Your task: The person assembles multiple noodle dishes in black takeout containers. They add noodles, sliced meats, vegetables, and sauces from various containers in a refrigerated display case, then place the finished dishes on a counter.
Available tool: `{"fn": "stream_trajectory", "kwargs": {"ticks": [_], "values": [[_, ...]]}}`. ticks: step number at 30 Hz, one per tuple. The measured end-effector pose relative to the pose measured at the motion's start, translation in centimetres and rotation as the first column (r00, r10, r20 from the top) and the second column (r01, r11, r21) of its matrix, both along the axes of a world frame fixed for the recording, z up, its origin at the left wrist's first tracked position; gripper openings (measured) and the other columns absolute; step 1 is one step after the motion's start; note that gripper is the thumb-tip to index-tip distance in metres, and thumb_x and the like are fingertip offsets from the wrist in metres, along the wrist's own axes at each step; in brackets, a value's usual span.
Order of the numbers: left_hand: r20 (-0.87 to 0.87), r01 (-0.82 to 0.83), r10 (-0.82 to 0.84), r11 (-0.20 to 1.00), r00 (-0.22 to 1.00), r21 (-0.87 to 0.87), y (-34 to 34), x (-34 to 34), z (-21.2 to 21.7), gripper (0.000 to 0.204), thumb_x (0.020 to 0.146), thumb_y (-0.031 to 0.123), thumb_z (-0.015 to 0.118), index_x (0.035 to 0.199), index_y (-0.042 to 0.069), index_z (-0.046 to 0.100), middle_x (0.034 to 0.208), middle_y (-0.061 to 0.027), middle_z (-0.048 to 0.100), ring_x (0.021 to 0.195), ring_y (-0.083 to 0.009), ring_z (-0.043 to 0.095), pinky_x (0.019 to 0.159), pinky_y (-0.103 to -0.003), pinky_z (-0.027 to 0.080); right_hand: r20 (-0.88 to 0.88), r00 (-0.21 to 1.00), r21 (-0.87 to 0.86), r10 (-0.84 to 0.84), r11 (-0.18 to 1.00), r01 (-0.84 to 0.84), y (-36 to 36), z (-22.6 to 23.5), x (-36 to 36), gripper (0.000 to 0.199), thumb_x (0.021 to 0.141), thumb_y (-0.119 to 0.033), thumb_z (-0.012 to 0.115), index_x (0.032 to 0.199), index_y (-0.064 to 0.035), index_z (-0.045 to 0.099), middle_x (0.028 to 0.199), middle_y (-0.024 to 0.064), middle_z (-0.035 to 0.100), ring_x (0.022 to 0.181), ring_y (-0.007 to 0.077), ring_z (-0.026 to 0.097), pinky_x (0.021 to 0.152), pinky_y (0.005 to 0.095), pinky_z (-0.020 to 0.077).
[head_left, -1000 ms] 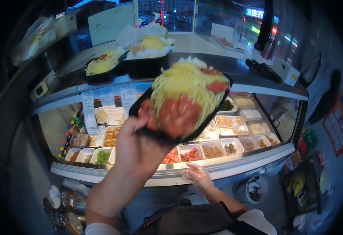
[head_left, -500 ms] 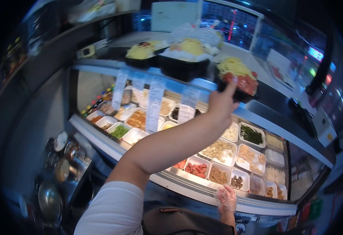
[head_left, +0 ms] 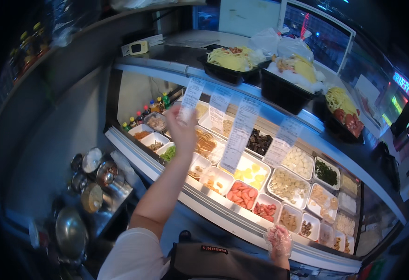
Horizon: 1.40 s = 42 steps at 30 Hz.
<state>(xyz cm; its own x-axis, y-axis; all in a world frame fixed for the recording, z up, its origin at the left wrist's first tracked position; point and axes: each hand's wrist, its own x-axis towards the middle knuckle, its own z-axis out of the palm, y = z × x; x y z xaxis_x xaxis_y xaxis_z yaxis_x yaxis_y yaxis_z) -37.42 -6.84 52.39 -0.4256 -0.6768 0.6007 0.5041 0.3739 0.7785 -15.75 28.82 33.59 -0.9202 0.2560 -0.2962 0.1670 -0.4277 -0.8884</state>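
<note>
My bare left hand (head_left: 182,129) reaches over the display case. Its fingers close around the lower end of the leftmost paper slip (head_left: 193,95), one of several hanging from the case's upper ledge; motion blurs the fingertips. My right hand (head_left: 279,239), in a clear plastic glove, is at the case's front edge with its fingers curled and nothing visible in them. On the ledge above stand three black containers: one with noodles (head_left: 230,59), one piled high with noodles and white pieces (head_left: 294,74), and one with noodles and red meat slices (head_left: 346,114).
White trays of ingredients fill the lit case, among them sliced sausage (head_left: 241,195), dark fungus (head_left: 259,142) and green strips (head_left: 325,172). Metal bowls and pots (head_left: 71,231) stand at lower left. A small timer-like device (head_left: 138,48) sits on the ledge.
My left hand has left the container with red meat slices and moved left to the leftmost slip. That container stays on the ledge. The view has shifted left; my right hand's fingers are more curled.
</note>
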Motion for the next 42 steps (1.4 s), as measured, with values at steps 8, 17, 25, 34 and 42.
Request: {"fn": "stream_trajectory", "kwargs": {"ticks": [8, 17, 25, 34, 42], "values": [[0.436, 0.733, -0.746, 0.636, 0.503, 0.241, -9.7, -2.9, -9.1, 0.010, 0.083, 0.011, 0.058, 0.087, 0.002, 0.060, 0.072, -0.0042, 0.061, 0.067, -0.0079, 0.057, 0.059, -0.023, 0.046, -0.188, 0.836, 0.047, 0.515, 0.855, -0.516, -16.4, 5.6, -6.2, 0.039, 0.085, -0.012, 0.056, 0.122, -0.0014, 0.050, 0.105, 0.0114, 0.056, 0.081, 0.0143, 0.055, 0.078, 0.0293, 0.0462], [0.635, 0.909, -0.744, 0.092, -0.208, 0.406, -7.2, 7.6, -13.3, 0.031, 0.083, 0.021, 0.064, 0.107, 0.003, 0.058, 0.089, -0.0090, 0.064, 0.085, -0.0147, 0.060, 0.074, -0.027, 0.047, -0.179, 0.834, 0.245, 0.523, 0.844, -0.477, -21.4, 10.6, -8.4, 0.038, 0.080, -0.008, 0.061, 0.118, -0.0037, 0.055, 0.105, 0.0052, 0.050, 0.079, 0.0110, 0.048, 0.070, 0.0240, 0.0431], [0.100, 0.713, -0.870, 0.457, 0.483, 0.532, -5.9, -4.0, 10.1, 0.032, 0.084, 0.031, 0.058, 0.102, 0.005, 0.051, 0.094, -0.0090, 0.053, 0.080, -0.0164, 0.048, 0.070, -0.033, 0.042, -0.351, 0.858, 0.354, 0.374, 0.902, -0.248, -15.9, 8.6, -6.9, 0.041, 0.084, -0.027, 0.055, 0.111, 0.0048, 0.056, 0.118, 0.0104, 0.052, 0.098, 0.0170, 0.048, 0.085, 0.0284, 0.0373], [0.066, 0.553, -0.690, 0.630, 0.721, 0.546, -2.2, -4.1, 13.8, 0.033, 0.075, 0.021, 0.065, 0.100, 0.002, 0.054, 0.091, -0.0076, 0.047, 0.079, -0.0166, 0.041, 0.068, -0.032, 0.036, -0.392, 0.891, -0.056, 0.231, 0.960, -0.273, -12.0, 6.4, -7.6, 0.043, 0.080, -0.025, 0.058, 0.110, 0.0069, 0.057, 0.108, 0.0075, 0.054, 0.092, 0.0152, 0.048, 0.082, 0.0259, 0.0370], [-0.087, 0.658, -0.932, 0.180, 0.351, 0.732, -3.9, -2.5, 12.5, 0.061, 0.078, 0.032, 0.060, 0.122, -0.001, 0.033, 0.116, -0.0193, 0.046, 0.111, -0.0335, 0.049, 0.096, -0.048, 0.040, -0.295, 0.885, 0.018, 0.359, 0.929, -0.371, -8.4, 5.3, -9.0, 0.052, 0.077, -0.032, 0.059, 0.110, 0.0075, 0.056, 0.108, 0.0066, 0.052, 0.092, 0.0147, 0.049, 0.082, 0.0286, 0.0396]]}}
